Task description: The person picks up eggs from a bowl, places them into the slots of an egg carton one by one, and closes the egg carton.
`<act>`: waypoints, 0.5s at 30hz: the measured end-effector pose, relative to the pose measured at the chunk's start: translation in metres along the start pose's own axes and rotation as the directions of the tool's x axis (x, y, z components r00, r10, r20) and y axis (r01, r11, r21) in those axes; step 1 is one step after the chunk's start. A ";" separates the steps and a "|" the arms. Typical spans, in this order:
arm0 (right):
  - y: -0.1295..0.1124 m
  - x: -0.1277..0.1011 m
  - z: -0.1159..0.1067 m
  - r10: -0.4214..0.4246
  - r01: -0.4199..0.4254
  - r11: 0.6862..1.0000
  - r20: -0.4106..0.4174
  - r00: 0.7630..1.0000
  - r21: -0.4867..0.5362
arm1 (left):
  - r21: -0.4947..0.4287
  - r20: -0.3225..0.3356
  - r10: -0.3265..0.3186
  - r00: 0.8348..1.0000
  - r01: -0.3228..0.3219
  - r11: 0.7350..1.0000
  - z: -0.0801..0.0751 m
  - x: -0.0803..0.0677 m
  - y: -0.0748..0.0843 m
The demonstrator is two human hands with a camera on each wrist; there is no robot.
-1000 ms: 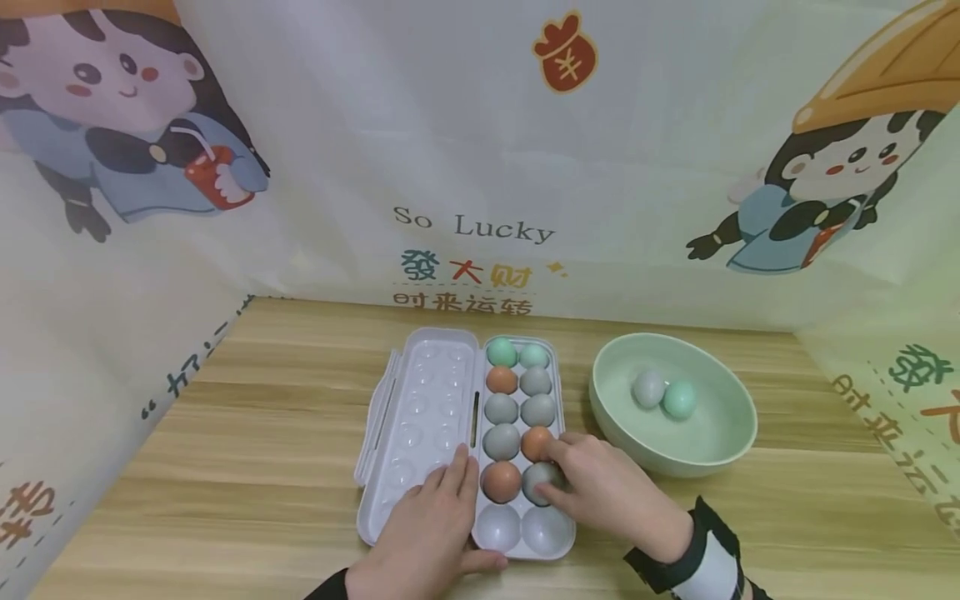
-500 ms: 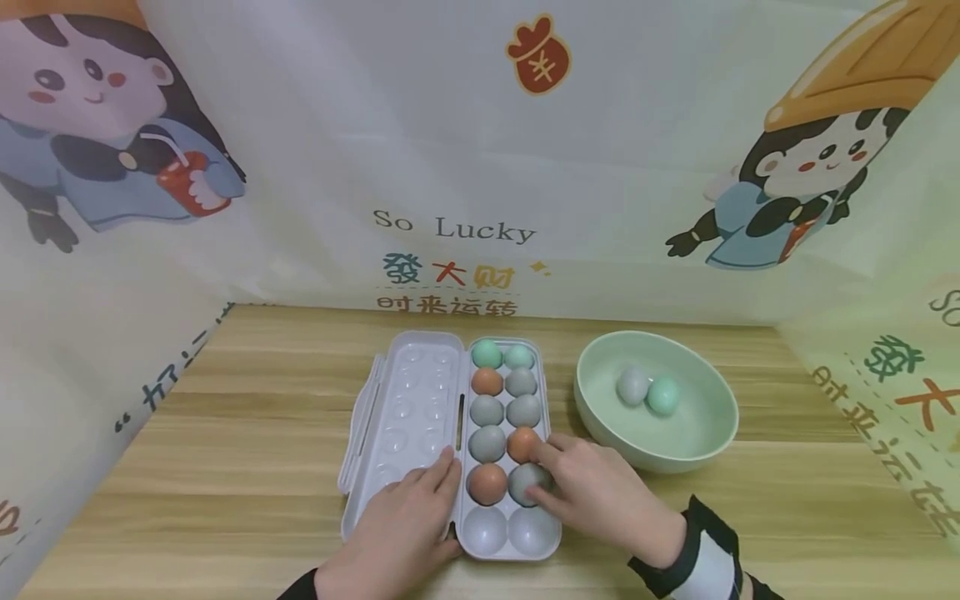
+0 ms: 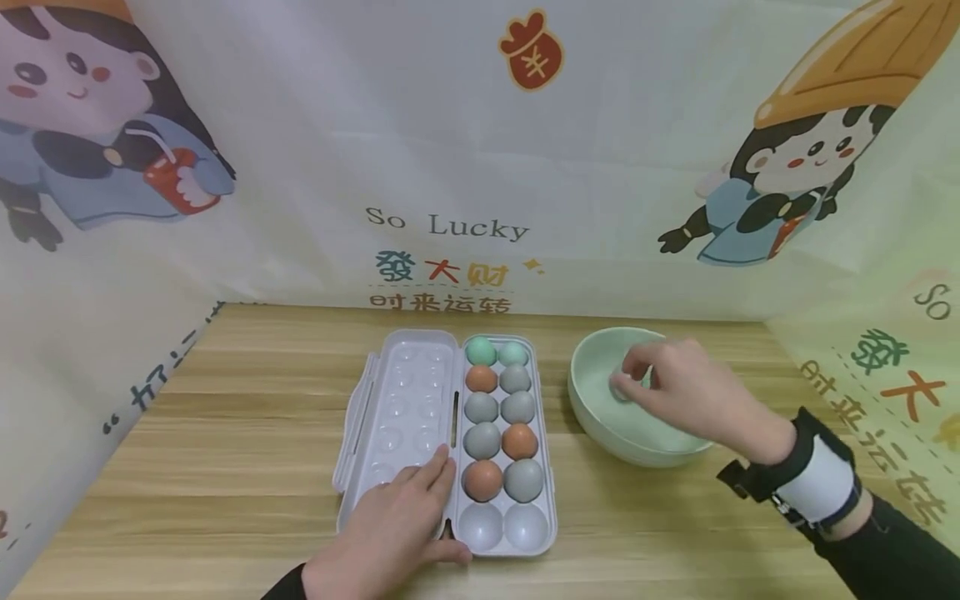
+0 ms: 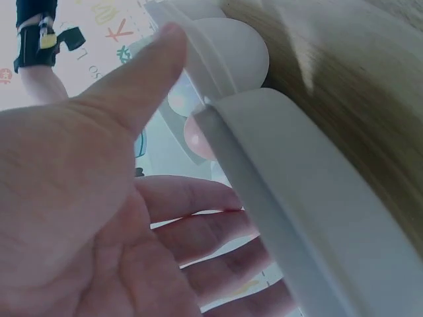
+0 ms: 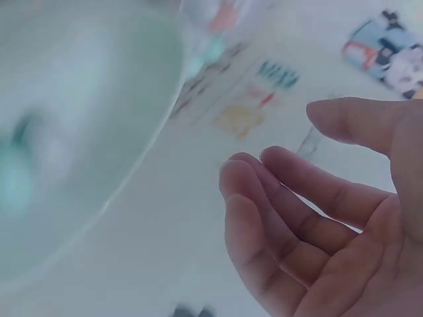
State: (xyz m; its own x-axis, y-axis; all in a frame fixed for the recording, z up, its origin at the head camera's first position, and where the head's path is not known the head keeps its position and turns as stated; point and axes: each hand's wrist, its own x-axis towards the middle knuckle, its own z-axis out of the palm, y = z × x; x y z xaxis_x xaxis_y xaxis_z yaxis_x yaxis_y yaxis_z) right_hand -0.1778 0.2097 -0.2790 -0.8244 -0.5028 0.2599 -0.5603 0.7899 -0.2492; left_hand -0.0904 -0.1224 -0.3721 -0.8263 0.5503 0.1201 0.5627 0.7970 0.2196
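A pale lilac egg carton (image 3: 542, 533) lies unfolded on the table, its lid (image 3: 405, 375) on the left. Grey, orange-brown and green eggs fill its cups except the front pair. My left hand (image 3: 390, 521) rests on the lid's near part with fingers straight, thumb by the carton's front corner. In the left wrist view, the carton's edge (image 4: 297, 172) crosses beside the fingers. Over the light green bowl (image 3: 611, 433) is my right hand (image 3: 697, 392), fingertips near a mostly hidden grey egg (image 3: 618, 385). In the right wrist view, nothing lies between thumb and bent fingers.
The bowl stands right of the carton on a wood-grain table (image 3: 247, 433). A printed cloth (image 3: 337, 150) with cartoon figures hangs behind and along both sides. A blurred green egg (image 5: 16, 178) shows inside the bowl.
My right hand has let go of the grey egg in the carton's fifth row and moved right, over the bowl. The left hand stays on the carton lid. The head view has shifted slightly.
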 end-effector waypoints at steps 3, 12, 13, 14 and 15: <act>0.020 0.007 -0.017 0.029 -0.027 0.999 0.047 0.998 -0.035 | -0.010 0.011 -0.014 1.000 0.015 1.000 -0.001 0.000 0.000; 0.052 0.018 -0.016 0.046 -0.016 0.994 0.274 0.961 -0.112 | -0.009 0.006 -0.021 1.000 0.021 1.000 -0.002 0.001 0.002; 0.054 0.019 -0.014 0.029 0.008 0.992 0.289 0.957 -0.127 | -0.007 0.004 -0.021 1.000 0.021 1.000 -0.002 0.001 0.002; 0.055 0.021 -0.012 0.013 0.032 0.989 0.298 0.954 -0.144 | -0.009 0.003 -0.020 1.000 0.020 1.000 -0.002 0.001 0.002; 0.056 0.022 -0.011 -0.006 0.059 0.985 0.307 0.952 -0.162 | -0.011 0.003 -0.020 1.000 0.020 1.000 -0.002 0.001 0.002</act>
State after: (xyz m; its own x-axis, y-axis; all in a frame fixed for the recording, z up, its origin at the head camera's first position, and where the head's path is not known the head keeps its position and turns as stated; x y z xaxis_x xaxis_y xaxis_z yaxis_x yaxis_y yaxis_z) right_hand -0.2261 0.2464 -0.2769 -0.8057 -0.5911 -0.0379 -0.5872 0.8056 -0.0789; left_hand -0.0904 -0.1205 -0.3698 -0.8370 0.5354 0.1125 0.5461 0.8049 0.2321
